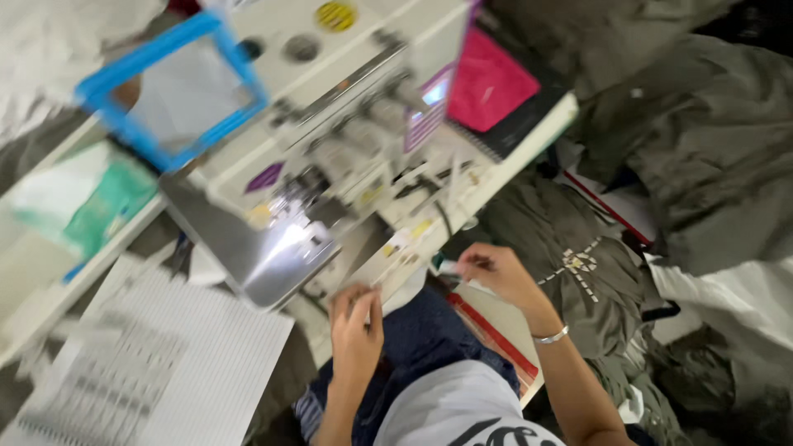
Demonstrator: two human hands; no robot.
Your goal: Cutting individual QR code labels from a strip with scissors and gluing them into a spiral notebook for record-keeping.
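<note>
My left hand [356,329] pinches the near end of a narrow pale strip [387,263] at the front edge of the white work table [529,136]. My right hand [498,275], with a silver bracelet on the wrist, holds a small white piece [447,268] just off the table edge. A white industrial sewing machine [330,107] stands on the table, with its shiny metal plate [277,256] lit brightly. Blurred view; small details are unclear.
A blue-framed panel [178,83] leans at the machine's left. A pink pouch on a dark notebook [491,87] lies at the table's far end. Olive-green garments [677,140] are piled to the right. A white ribbed sheet [165,363] lies lower left.
</note>
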